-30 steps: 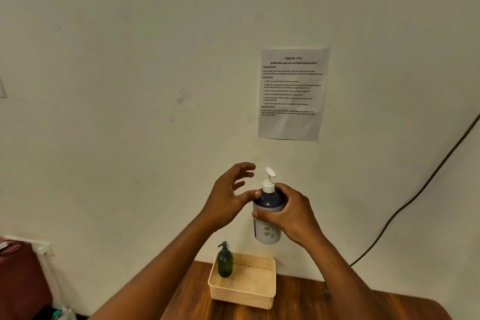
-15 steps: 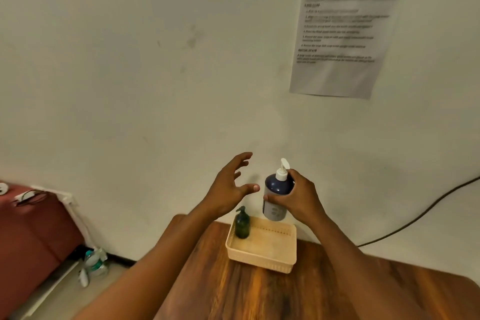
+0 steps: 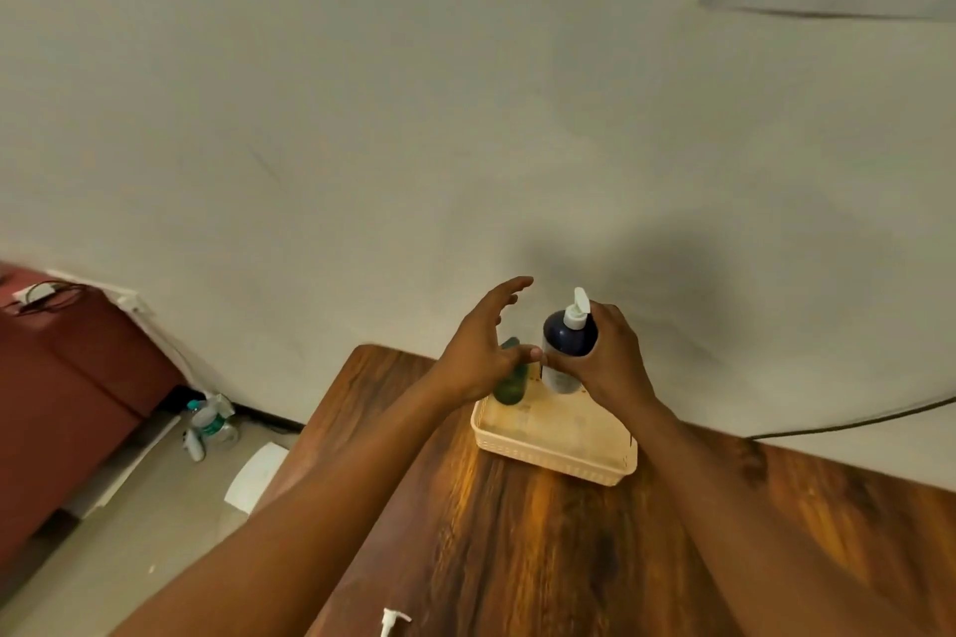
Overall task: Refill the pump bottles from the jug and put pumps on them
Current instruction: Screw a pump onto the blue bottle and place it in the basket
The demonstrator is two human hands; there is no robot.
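loose white pump point(image 3: 393, 620) at the near edge of the wooden table point(image 3: 517, 559). farther in, cream basket point(image 3: 556, 455); right hand point(image 3: 610, 362) wrapped round the dark blue pump bottle point(image 3: 566, 341), upright just above the basket's far side. left hand point(image 3: 481, 352) spread, holding nothing, in front of the green bottle point(image 3: 509, 380) in the far-left corner. risk: clipping the green bottle on the way down, toppling it. beyond: pale wall, cable right, paper top right; floor left with plastic bottles, red furniture.
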